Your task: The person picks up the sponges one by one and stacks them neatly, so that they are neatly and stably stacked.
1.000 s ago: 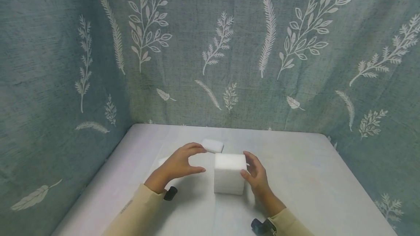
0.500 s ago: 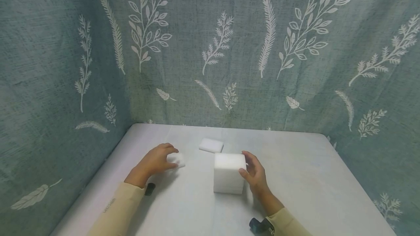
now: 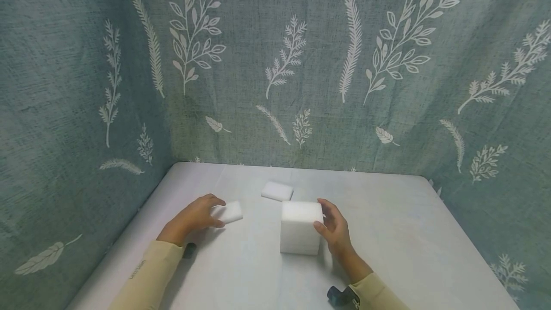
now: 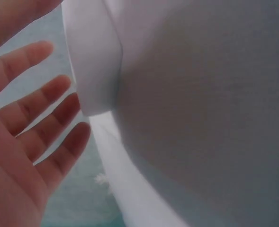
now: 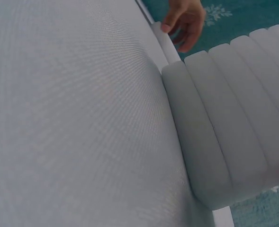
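Note:
A stack of several white sponge blocks [image 3: 300,228] stands on the table, its layers plain in the right wrist view [image 5: 234,113]. My right hand [image 3: 337,234] holds the stack at its right side, thumb at the front edge and fingers toward the back. To the left, a single flat white sponge [image 3: 232,211] lies on the table. My left hand [image 3: 195,216] is around its left end, thumb and fingers apart. In the left wrist view the fingers of that hand [image 4: 28,127] are spread beside the sponge [image 4: 94,61], with no grip on it.
Another white sponge [image 3: 277,191] lies behind the stack, slightly to its left. The white table [image 3: 387,233] is bounded at the back and sides by a green leaf-patterned curtain [image 3: 323,61].
My left hand has moved left, away from the stack and over to the left sponge, then drawn back slightly, uncovering more of it. My right hand has stayed at the stack.

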